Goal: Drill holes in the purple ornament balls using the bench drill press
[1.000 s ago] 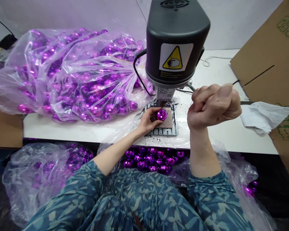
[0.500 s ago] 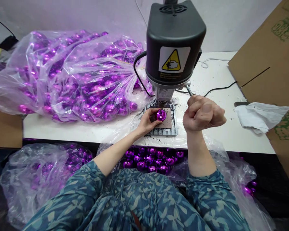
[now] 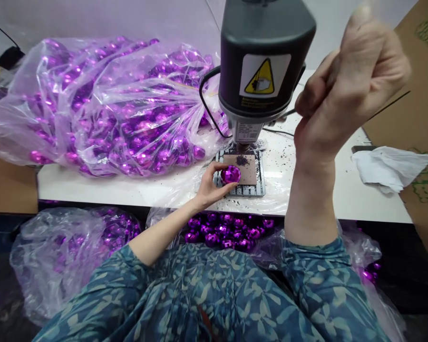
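Between the thumb and fingers of my left hand [image 3: 211, 186] is a shiny purple faceted ball [image 3: 230, 175]. It is at the front left of a brown square board [image 3: 248, 172], which lies on the slotted metal base [image 3: 260, 190] of a small drill press [image 3: 266, 61]. Dark shavings [image 3: 242, 160] lie on the board below the press's spindle. My right hand [image 3: 353, 80] is raised to the right of the press head, its fingers closed around the feed lever [image 3: 289, 112], of which only a short piece shows.
A big clear bag of purple balls [image 3: 128, 114] fills the table's left side. More balls [image 3: 228, 232] lie below the front edge, beside another plastic bag [image 3: 57, 256]. A white cloth [image 3: 390, 166] and a cardboard box [image 3: 410, 123] are at the right.
My right hand has risen with the lever, nearer the camera. My left hand has drawn the ball left and toward me from beneath the spindle, uncovering shavings on the board.
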Demonstrator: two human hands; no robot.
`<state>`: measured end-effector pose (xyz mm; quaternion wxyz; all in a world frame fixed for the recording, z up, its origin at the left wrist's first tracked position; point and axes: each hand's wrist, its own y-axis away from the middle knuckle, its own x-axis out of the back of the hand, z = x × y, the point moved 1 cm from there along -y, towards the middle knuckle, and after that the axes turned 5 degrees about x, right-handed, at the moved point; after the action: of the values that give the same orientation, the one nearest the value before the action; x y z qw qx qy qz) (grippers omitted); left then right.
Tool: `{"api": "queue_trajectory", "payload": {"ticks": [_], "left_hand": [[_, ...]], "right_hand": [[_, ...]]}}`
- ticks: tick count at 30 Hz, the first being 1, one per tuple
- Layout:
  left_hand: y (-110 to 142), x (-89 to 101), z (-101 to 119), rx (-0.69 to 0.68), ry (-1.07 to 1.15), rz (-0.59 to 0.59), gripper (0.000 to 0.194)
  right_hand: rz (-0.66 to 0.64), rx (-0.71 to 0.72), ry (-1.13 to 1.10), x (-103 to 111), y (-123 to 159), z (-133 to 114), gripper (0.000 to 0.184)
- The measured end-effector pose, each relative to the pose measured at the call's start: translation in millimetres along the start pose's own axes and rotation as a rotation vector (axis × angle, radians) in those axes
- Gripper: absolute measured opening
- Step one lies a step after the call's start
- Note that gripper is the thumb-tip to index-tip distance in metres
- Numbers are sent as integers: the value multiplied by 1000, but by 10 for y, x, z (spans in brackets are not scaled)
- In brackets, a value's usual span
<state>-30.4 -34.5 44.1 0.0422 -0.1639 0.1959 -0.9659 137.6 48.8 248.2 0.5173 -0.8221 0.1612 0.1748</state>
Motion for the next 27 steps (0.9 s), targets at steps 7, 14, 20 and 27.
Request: {"api": "queue_trajectory", "payload": {"ticks": [7, 14, 20, 27], "left_hand": [[952, 645, 141, -29, -163, -605, 39], [1600, 757, -274, -77, -630, -647, 40], [715, 787, -221, -424, -423, -229, 21], [-1396, 569, -615, 5, -331, -115, 18]], "right_hand": [[-4, -136, 81, 55, -20, 113, 33], [21, -91, 20, -5, -11, 57, 38], [6, 22, 27, -6, 13, 23, 51], [-13, 0, 27, 46, 35, -4, 52]]}}
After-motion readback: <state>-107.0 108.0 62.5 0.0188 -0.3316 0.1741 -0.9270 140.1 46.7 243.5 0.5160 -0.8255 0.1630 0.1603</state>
